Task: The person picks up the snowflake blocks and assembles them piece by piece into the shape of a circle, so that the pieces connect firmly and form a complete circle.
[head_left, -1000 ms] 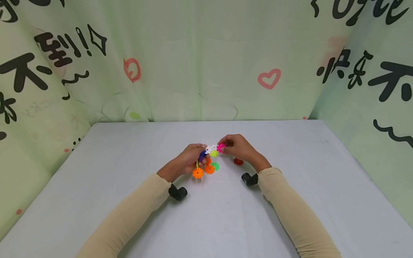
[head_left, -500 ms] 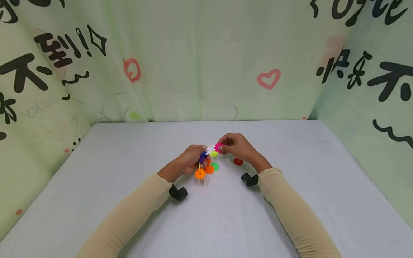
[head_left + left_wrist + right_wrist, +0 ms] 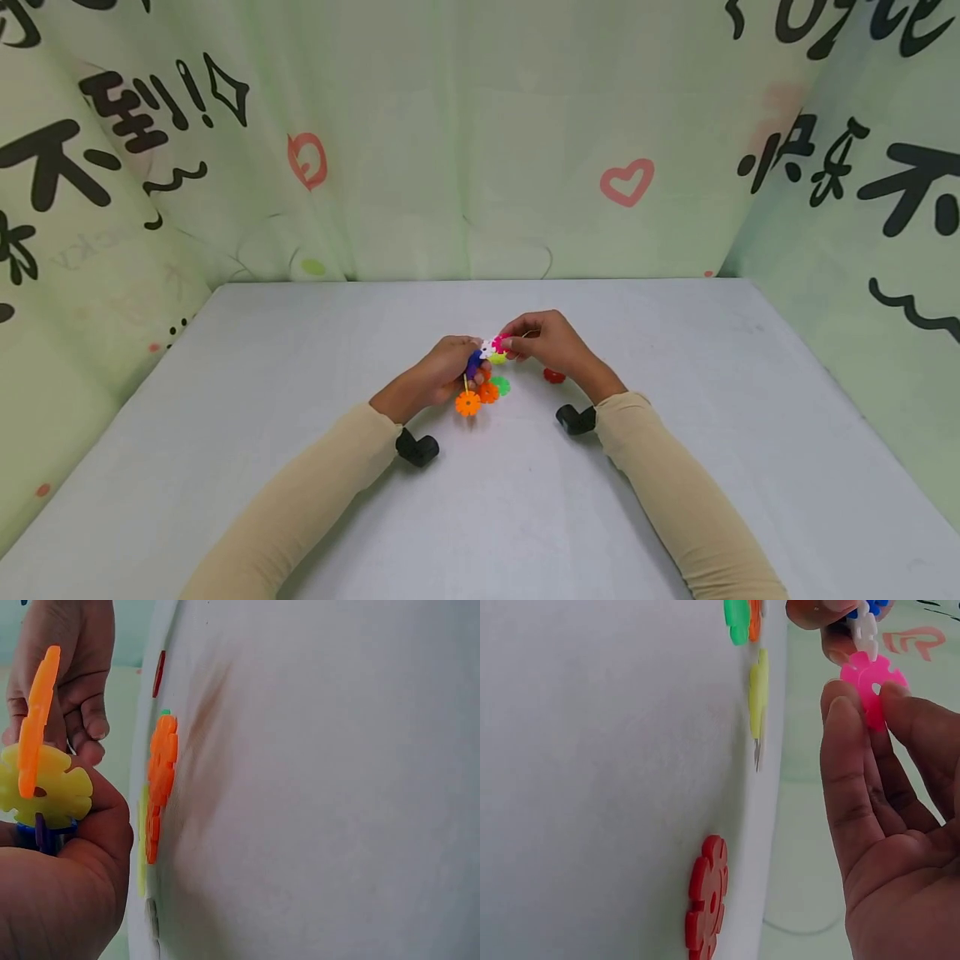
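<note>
My left hand (image 3: 442,367) grips a chain of joined notched plastic flower discs. In the left wrist view, an orange disc (image 3: 39,720) and a yellow disc (image 3: 64,784) form its near end, above blue and purple pieces (image 3: 46,836) partly covered by the fingers. A white disc (image 3: 865,634) sticks out at the other end. Between thumb and fingertips, my right hand (image 3: 551,342) pinches a pink disc (image 3: 870,675), whose edge meets the white one's. Whether their slots interlock, I cannot tell.
Loose discs lie on the white table (image 3: 480,517): a red one (image 3: 554,377) near the right wrist, and orange (image 3: 489,392), green (image 3: 501,385) and yellow (image 3: 498,358) ones near the left hand. A printed curtain (image 3: 465,142) stands behind the table.
My right hand has shifted slightly left with the pink disc, closer to the left hand. The chain's hanging orange end has swung a little to the right. The loose discs stay put.
</note>
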The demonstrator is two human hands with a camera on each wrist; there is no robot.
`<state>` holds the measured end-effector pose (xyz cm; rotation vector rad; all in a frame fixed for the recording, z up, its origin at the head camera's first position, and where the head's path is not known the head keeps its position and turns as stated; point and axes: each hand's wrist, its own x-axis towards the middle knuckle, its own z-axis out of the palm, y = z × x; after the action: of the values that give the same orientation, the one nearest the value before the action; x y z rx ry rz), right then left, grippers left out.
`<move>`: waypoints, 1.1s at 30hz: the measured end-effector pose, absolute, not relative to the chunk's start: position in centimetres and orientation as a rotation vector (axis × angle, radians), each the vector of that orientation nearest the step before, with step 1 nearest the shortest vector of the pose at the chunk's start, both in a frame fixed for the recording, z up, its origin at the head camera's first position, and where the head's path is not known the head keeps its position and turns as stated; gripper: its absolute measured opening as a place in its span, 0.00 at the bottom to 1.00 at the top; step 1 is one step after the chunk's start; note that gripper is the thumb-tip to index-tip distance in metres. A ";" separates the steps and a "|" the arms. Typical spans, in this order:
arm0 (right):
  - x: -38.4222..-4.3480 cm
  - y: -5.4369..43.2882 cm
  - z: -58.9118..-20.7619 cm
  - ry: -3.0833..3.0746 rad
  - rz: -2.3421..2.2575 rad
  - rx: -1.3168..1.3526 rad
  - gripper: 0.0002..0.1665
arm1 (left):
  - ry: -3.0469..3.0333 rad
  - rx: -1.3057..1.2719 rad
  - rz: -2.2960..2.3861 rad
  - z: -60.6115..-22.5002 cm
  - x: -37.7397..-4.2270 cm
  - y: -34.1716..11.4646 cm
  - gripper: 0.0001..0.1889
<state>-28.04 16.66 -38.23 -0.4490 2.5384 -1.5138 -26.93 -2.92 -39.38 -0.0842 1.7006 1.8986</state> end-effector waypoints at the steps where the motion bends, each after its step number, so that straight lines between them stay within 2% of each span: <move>1: -28.0 16.6 -38.2 2.536 -1.517 -0.442 0.08 | 1.700 -0.087 1.900 -39.4 -27.0 -3.0 0.16; 15: -27.9 17.0 -38.4 2.349 -1.667 -0.415 0.13 | 1.736 -0.078 1.892 -39.2 -27.1 -3.3 0.18; 33: -28.2 17.0 -38.8 2.227 -1.722 -0.398 0.11 | 1.823 -0.104 1.884 -38.9 -27.2 -3.3 0.17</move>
<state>-28.15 16.98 -38.85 -0.3980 2.2271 -1.7218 -27.17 -3.28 -38.90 -0.1038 1.8233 1.8841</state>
